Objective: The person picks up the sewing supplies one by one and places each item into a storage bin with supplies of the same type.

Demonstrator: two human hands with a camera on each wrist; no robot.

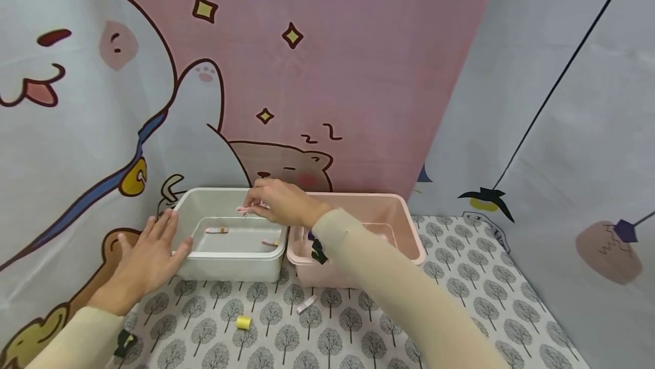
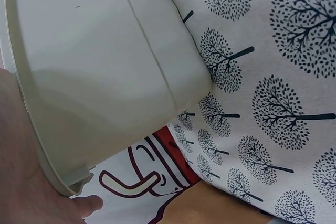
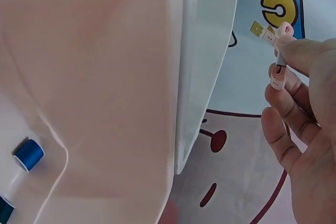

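Observation:
Above the white bin (image 1: 232,266), my right hand (image 1: 284,201) pinches a small pink tape measure (image 3: 278,77) between thumb and fingers. The tape is bundled around its middle, and a metal-tipped end marked with numbers sticks out. My left hand (image 1: 150,258) rests at the bin's left rim with fingers straight; the left wrist view shows the bin's outer wall (image 2: 105,66) beside it. Inside the white bin lie two small strips, one with orange ends (image 1: 217,231) and one with a yellow end (image 1: 270,243), too small to identify surely.
Right of the white bin stands a pink bin (image 1: 404,244), holding a blue thread spool (image 3: 29,155) and a dark green spool (image 3: 5,211). A yellow spool (image 1: 243,322) and a small white item (image 1: 306,305) lie on the tree-print cloth (image 1: 332,346). A cartoon curtain (image 1: 358,73) hangs behind.

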